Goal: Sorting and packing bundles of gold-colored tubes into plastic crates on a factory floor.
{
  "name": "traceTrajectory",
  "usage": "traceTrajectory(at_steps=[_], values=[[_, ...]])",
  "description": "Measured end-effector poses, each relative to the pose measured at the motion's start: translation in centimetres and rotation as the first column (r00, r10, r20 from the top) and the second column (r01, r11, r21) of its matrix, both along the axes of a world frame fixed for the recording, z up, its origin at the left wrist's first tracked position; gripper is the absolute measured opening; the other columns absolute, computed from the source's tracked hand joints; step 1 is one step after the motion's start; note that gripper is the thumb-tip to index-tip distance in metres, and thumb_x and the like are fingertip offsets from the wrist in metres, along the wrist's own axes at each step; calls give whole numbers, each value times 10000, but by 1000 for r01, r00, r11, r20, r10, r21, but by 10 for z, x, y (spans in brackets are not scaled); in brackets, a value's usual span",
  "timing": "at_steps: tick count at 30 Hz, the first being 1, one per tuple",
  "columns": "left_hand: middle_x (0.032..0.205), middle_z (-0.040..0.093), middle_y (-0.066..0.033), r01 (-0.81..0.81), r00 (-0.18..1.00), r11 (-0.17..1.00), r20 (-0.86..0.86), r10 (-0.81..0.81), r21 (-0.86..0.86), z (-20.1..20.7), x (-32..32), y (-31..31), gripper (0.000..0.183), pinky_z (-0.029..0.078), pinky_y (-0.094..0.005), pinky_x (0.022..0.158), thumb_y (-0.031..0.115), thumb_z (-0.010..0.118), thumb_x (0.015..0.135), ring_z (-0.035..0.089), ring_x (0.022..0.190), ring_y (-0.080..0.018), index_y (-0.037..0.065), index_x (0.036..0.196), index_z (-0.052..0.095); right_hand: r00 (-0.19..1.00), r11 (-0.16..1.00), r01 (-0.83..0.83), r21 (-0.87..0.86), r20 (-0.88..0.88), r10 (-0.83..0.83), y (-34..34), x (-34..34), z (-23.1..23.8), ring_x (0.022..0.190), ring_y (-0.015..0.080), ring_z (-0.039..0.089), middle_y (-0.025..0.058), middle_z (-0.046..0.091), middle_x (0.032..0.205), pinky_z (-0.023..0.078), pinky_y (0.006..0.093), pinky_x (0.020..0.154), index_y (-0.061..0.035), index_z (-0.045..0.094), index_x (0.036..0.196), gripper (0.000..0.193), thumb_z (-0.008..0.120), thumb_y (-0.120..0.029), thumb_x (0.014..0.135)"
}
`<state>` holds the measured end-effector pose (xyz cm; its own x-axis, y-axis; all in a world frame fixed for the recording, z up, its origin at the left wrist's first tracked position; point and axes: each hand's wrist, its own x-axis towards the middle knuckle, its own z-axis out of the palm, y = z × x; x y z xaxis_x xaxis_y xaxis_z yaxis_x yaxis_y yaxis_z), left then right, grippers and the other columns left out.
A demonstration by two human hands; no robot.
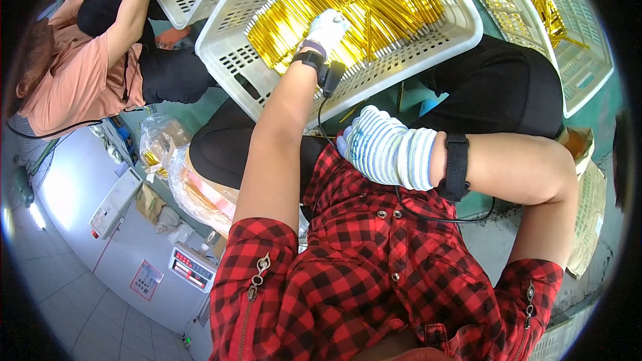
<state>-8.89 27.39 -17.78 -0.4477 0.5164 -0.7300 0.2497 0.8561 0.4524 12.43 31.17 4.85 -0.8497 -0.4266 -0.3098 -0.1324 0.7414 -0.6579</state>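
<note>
My left hand (328, 31), in a white glove, reaches into a white plastic crate (227, 40) and rests on a layer of thin shiny gold tubes (394, 0) with pale ends. Its fingers are curled down and closed among the tubes; how many they grip is hidden. A few tubes lie slantwise across the rest, one with its end close to my fingertips. My right hand (388, 150), in a blue-and-white striped glove, is bent inward before my waist, below the crate's near edge. It is closed, fingers mostly turned out of sight, so what they hold is hidden.
Another crate (528, 20) with gold tubes stands at the right, and one more (184, 0) at the upper left. A co-worker in a pink shirt (87, 87) sits at the left. Clear plastic bags (164, 140) lie beside my leg. A cable runs between my wrist bands.
</note>
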Motion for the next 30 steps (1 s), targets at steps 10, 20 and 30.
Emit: traceTrajectory(at_steps=[10, 20, 30], values=[[838, 679, -74, -347, 937, 873, 105, 332, 343, 42, -46, -5, 197, 518, -282, 566, 116, 649, 867, 644, 657, -147, 27, 1042, 641, 995, 1000, 25, 3, -101, -24, 0, 1, -7, 669, 317, 647, 121, 643, 733, 505, 405, 586, -71, 649, 853, 178, 541, -212, 861], [1068, 639, -137, -679, 457, 585, 879, -135, 443, 198, -70, 87, 340, 541, -392, 864, 211, 550, 956, 644, 922, -262, 2, 1223, 526, 974, 999, 36, 17, -226, -32, -2, 6, -4, 633, 318, 632, 119, 641, 717, 489, 427, 549, -70, 655, 817, 194, 541, -220, 864], [1050, 660, -116, -306, 730, 615, 594, -338, 726, 194, 6, 165, 349, 539, -369, 847, 254, 550, 965, 640, 952, -256, -22, 1173, 598, 984, 998, 60, -20, -167, -62, 21, 6, 1, 683, 291, 628, 85, 606, 712, 470, 406, 609, -50, 642, 972, 302, 632, -262, 757]])
